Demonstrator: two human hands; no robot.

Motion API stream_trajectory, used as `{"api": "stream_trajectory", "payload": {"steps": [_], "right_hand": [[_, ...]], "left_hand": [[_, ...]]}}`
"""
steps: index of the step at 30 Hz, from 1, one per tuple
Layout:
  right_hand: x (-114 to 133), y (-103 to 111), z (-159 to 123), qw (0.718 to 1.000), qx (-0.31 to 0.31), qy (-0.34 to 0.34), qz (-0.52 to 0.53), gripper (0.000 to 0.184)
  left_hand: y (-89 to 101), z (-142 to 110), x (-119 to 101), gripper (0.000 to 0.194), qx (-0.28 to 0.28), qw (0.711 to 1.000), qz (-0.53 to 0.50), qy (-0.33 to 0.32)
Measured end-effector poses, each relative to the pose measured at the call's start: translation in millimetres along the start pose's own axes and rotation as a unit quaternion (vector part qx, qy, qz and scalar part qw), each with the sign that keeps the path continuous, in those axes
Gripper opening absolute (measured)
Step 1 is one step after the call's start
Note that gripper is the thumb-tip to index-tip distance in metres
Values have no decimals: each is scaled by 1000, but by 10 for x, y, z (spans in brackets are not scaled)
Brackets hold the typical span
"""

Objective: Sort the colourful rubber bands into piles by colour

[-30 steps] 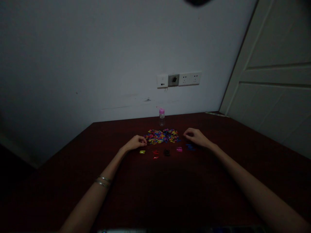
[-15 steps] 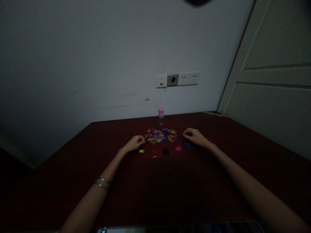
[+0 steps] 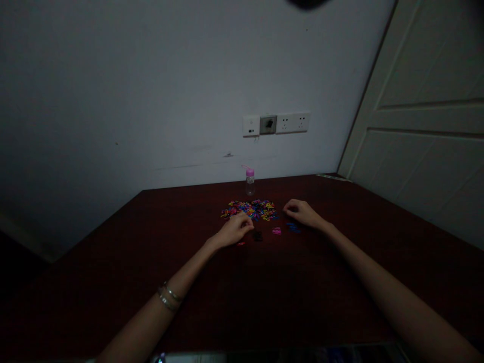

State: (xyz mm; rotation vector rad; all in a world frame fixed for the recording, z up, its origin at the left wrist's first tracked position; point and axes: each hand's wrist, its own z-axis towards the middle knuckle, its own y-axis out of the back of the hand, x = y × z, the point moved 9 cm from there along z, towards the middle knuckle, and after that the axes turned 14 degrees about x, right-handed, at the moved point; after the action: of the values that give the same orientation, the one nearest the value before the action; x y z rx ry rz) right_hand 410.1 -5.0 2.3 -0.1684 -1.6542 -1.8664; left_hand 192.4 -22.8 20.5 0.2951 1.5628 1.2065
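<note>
Two-handed, worked at a dark red desk [image 3: 264, 287]. Saw a pile of small multicoloured pieces [image 3: 264, 205] towards its far side. Held the left hand [image 3: 233, 230], curled, at the pile's near edge beside black pieces [image 3: 257, 236], the right hand [image 3: 304, 213], curled, near blue pieces [image 3: 293, 227]. Could not tell, for either, fingertips apart, together or clamped on a piece.

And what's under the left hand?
A small red piece shows at the near edge of the left hand. Anything right underneath is covered, so I can't tell.
</note>
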Motion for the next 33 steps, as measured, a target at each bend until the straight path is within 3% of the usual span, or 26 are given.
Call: {"api": "stream_trajectory", "payload": {"steps": [3, 10, 14, 17, 21, 27, 30, 33], "right_hand": [[5, -6, 4, 1000, 0, 2, 1, 16], [48, -22, 1, 1000, 10, 2, -6, 17], [54, -26, 5, 1000, 9, 10, -5, 18], [43, -48, 18, 1000, 10, 15, -1, 18], [87, -118, 40, 999, 29, 29, -7, 18], [215, -227, 53, 995, 75, 38, -52, 21], [238, -256, 52, 992, 81, 32, -88, 20], [254, -290, 51, 990, 84, 36, -111, 19]], "left_hand": [[-144, 21, -107, 11, 14, 1000, 24, -2], [-239, 30, -44, 12, 19, 1000, 16, 6], [-184, 39, -25, 12, -5, 1000, -22, -1], [-35, 28, 94, 16, -46, 997, -60, 25], [314, -70, 456, 20, -134, 984, -94, 66], [831, -459, 1333, 23, -290, 935, -148, 144], [973, -665, 1665, 23, -336, 911, -147, 187], [1028, -795, 1857, 29, -358, 898, -148, 210]]}}
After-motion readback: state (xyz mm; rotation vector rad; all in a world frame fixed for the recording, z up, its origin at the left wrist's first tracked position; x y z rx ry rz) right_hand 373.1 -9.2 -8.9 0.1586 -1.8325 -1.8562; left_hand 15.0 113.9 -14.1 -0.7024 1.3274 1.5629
